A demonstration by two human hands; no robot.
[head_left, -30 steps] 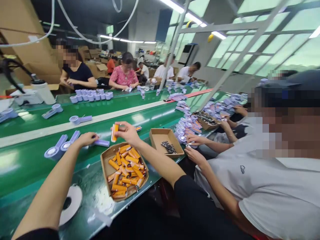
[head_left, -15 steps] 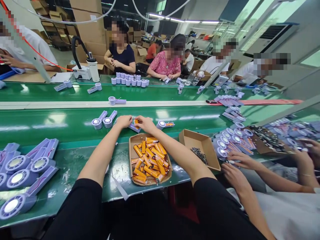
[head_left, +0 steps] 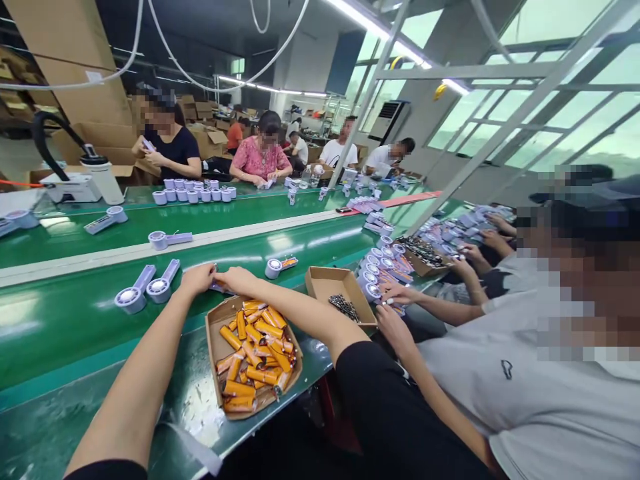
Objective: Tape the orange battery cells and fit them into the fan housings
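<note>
My left hand [head_left: 199,279] is closed on a light purple handheld fan housing [head_left: 221,289], whose round head is hidden behind the hand. My right hand [head_left: 238,281] bends over the handle of the same housing, fingers pressed together on it; whether a battery lies under them cannot be seen. Just below is a cardboard box [head_left: 214,343] heaped with orange-wrapped batteries [head_left: 260,373]. Two fan housings [head_left: 145,288] with bare handles stand left of my left hand. Beyond my right hand lies a fan housing with orange in its handle [head_left: 281,266].
A cardboard tray [head_left: 320,283] with small dark parts stands right of the batteries. Farther right are piled fan housings [head_left: 373,273] and a co-worker's hands [head_left: 395,313]. A pale strip [head_left: 195,450] hangs over the near table edge. Co-workers sit across the green belt [head_left: 90,293].
My right hand has brought an orange battery from above the box to the housing at my left hand; the battery is now hidden. The head view swung left, then back right.
</note>
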